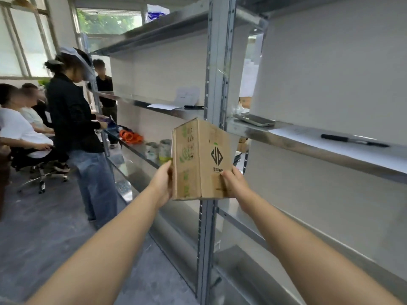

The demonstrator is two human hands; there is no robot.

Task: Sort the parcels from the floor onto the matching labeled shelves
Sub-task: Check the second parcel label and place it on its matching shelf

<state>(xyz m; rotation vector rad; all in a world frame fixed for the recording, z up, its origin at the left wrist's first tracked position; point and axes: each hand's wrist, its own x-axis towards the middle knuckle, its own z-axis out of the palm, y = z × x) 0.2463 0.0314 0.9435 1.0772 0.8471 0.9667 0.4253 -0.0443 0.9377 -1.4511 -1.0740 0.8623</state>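
I hold a brown cardboard parcel (199, 159) upright in front of me at chest height, with a black diamond logo and green print on its sides. My left hand (163, 183) grips its left edge and my right hand (234, 183) grips its lower right corner. The parcel hangs in front of a grey metal upright (217, 69) of the shelving. To its right a metal shelf (308, 146) carries a white paper label sheet (343, 142) and a black marker (352, 140). Another paper label (163, 106) lies on the left bay's shelf.
A person in black top and jeans (77, 133) stands at the left shelving bay, another behind, and seated people on office chairs at far left. A phone (255, 119) lies on the right shelf. Orange cable (130, 136) and tape rolls (158, 148) sit on a lower left shelf.
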